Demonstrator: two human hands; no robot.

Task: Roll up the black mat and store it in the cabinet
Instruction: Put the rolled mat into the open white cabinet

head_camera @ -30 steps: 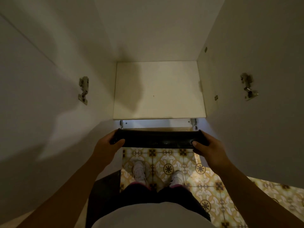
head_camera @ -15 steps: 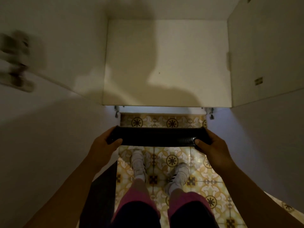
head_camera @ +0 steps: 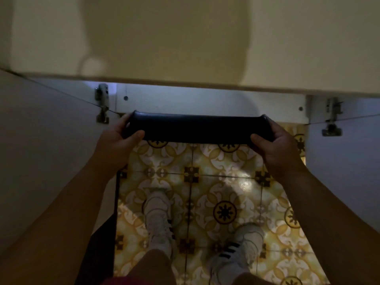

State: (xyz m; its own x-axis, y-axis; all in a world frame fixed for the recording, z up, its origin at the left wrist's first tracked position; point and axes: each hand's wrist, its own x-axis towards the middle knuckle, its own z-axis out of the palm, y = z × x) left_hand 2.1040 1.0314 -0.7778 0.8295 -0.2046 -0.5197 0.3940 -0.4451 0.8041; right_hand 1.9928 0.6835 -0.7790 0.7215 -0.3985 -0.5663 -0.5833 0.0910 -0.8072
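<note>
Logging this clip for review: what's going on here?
A person stands on a patterned tile floor facing an open cabinet. The black mat is already rolled up and held level, the left hand gripping one end and the right hand the other. The roll sits just in front of the cabinet's lower front edge, not yet inside. Both doors stand open at the sides, hinges showing.
</note>
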